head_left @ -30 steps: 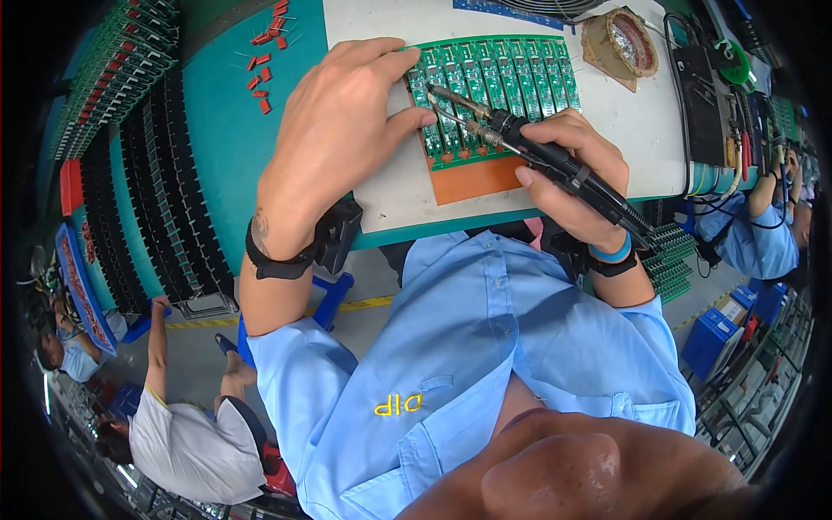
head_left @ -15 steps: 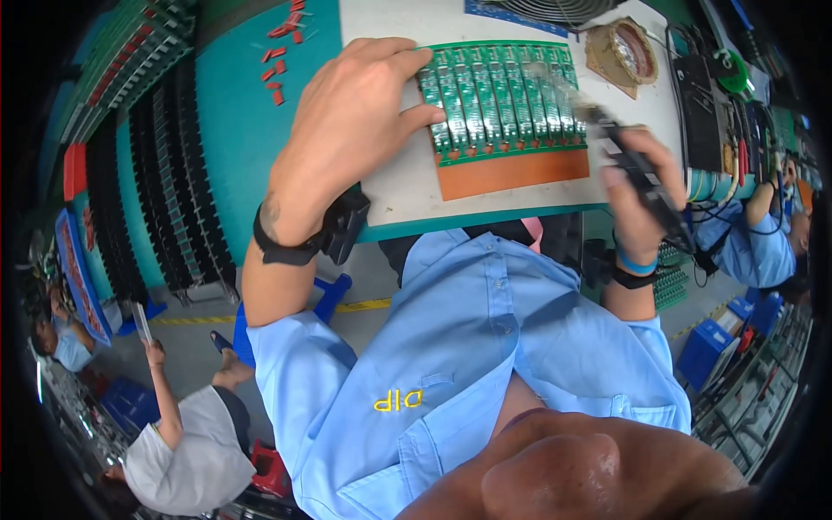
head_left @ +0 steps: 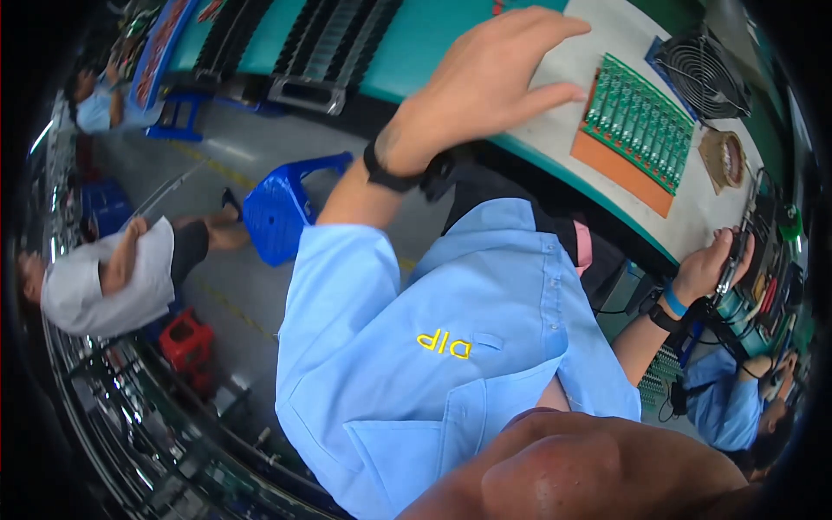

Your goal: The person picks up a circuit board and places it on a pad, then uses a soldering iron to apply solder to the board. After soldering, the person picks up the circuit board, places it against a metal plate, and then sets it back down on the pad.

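Observation:
The green circuit board panel point(head_left: 640, 121), made up of several narrow strips, lies on an orange-brown sheet point(head_left: 617, 173) on the white worktop. Just left of the panel is my left hand point(head_left: 494, 78), its fingers stretched apart with nothing in them. It appears to be off the panel, with the thumb tip closest to its edge. At the right end of the bench, my right hand point(head_left: 709, 267) is closed round a slim black-handled tool point(head_left: 735, 260). The tool's exact kind I cannot make out. My right hand is apart from the panel.
A black fan with a round wire guard point(head_left: 704, 76) and a brown ring-shaped holder point(head_left: 724, 160) stand beyond the panel. Black slotted racks point(head_left: 334, 39) line the bench's left. A blue stool point(head_left: 282, 208) stands on the floor. Other people are at left and right.
My left hand has left the panel's edge. My right hand has drawn the tool away from over the panel, to the right. The whole view has turned, showing more floor at left.

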`<state>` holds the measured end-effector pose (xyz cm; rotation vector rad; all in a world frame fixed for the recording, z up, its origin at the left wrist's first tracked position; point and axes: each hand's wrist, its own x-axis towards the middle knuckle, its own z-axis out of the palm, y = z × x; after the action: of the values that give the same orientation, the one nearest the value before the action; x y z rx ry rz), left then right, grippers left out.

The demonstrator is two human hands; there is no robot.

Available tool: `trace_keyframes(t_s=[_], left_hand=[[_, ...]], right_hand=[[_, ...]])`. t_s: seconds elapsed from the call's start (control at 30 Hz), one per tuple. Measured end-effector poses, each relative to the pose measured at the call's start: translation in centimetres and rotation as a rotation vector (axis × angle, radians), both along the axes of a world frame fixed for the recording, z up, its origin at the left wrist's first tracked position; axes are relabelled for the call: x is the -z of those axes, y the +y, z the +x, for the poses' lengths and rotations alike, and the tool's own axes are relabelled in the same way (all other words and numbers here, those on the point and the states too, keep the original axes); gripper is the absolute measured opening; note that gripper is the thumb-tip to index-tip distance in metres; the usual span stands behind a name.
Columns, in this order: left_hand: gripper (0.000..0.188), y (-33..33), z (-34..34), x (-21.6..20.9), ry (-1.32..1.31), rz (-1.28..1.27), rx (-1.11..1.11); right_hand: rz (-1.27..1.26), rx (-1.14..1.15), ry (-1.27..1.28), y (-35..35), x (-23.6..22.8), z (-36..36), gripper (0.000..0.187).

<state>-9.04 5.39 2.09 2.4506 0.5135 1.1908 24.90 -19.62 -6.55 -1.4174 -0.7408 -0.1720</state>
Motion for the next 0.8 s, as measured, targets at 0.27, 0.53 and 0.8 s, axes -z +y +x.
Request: trace_keyframes(t_s=[0.27, 0.53, 0.8], left_hand=[[0.052, -12.0, -23.0, 20.3, -0.213, -0.271, -1.42], [0.108, -23.1, -45.5, 34.1, -0.989, -1.43, -1.708], [0.124, -18.4, -50.4, 40.6, -1.106, -1.317, -1.694]], right_hand=[[0.048, -0.05, 0.005, 0.3, 0.3, 0.6, 0.044], [-0.046, 0.04, -0.051, -0.3, 0.5, 1.9, 0.044], [-0.143, 0.156, -0.078, 1.1, -0.5, -0.1, 0.047]])
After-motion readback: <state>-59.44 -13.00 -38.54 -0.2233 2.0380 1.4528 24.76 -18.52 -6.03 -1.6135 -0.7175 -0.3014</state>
